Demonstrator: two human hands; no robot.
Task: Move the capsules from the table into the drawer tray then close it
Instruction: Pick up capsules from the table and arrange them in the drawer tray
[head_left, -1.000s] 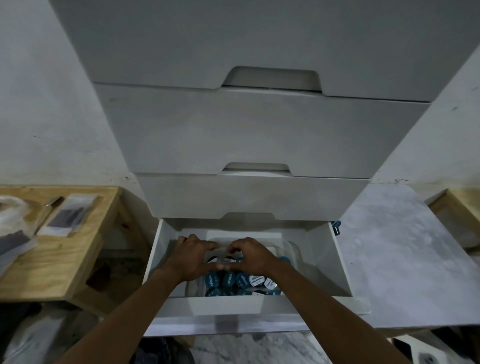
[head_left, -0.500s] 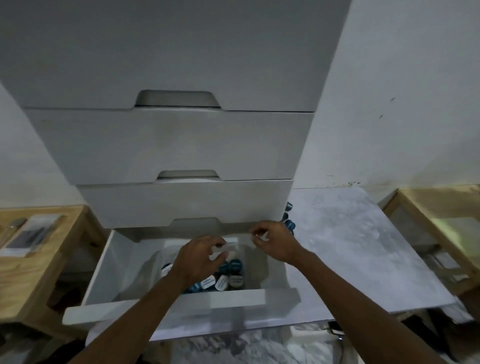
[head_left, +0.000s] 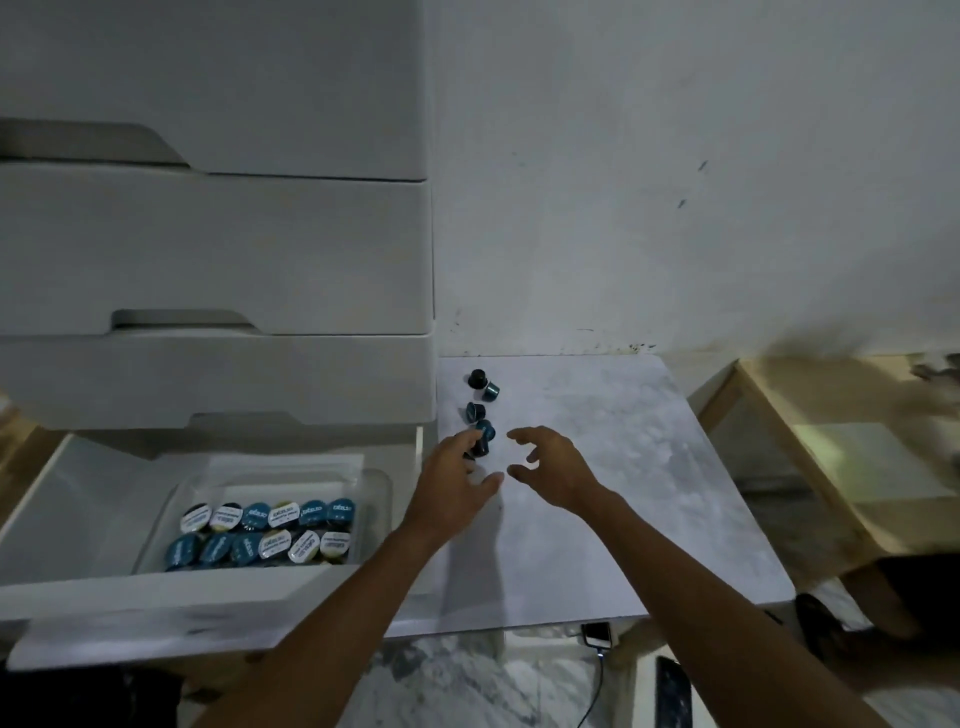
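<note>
Several small teal and black capsules (head_left: 474, 412) lie in a loose line at the table's (head_left: 623, 493) back left corner, next to the cabinet. My left hand (head_left: 451, 486) reaches over the nearest capsule (head_left: 484, 438), fingertips touching it, thumb apart. My right hand (head_left: 548, 467) hovers just right of it, fingers spread and empty. To the left, the bottom drawer (head_left: 171, 592) stands pulled out. Inside it a clear tray (head_left: 375, 480) holds two rows of capsules (head_left: 265, 530) with their lids up.
Three closed white drawers (head_left: 218, 249) stack above the open one. A wooden stand (head_left: 810, 452) is to the right of the table. A phone on a cable (head_left: 598, 635) lies on the floor below the table's front edge.
Both hands have left the drawer tray and moved right to the capsules on the table. The view has swung to the right with them.
</note>
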